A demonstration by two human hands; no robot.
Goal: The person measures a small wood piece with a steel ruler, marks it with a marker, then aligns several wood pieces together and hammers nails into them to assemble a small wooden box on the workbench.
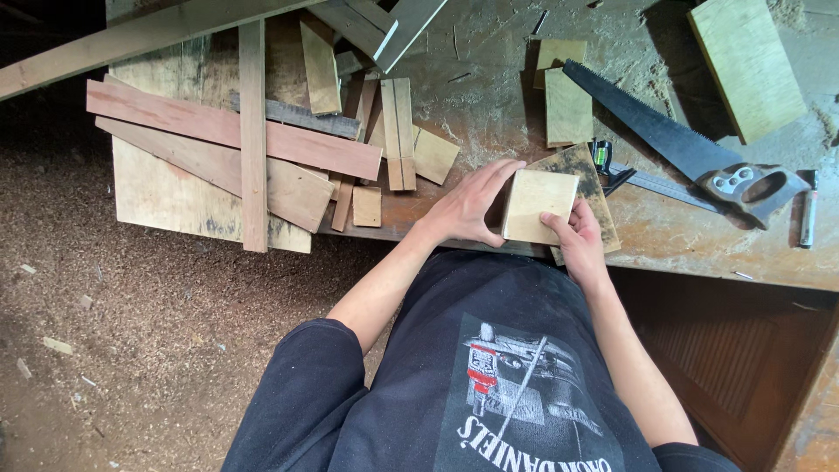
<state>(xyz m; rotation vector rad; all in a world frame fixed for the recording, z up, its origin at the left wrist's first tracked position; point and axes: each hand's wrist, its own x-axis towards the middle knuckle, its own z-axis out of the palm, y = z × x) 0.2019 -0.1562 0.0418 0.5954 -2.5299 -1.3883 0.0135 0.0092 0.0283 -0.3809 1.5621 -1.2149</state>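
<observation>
Stiff, light-looking wood block (538,205) gripped at opposite edges, left hand (468,208) and right hand (578,234) fingers clamped on it above the counter (489,105).

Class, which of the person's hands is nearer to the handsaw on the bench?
Right. The right hand grips the wooden block on the side facing the handsaw; the left hand holds the block's far side.

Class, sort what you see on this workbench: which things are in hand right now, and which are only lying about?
In hand:
pale wood block, gripped by left hand and right hand
darker board lying under the block

Lying about:
handsaw
pile of offcuts
two small blocks behind the saw
square
large board, far right
sawdust on the floor
</observation>
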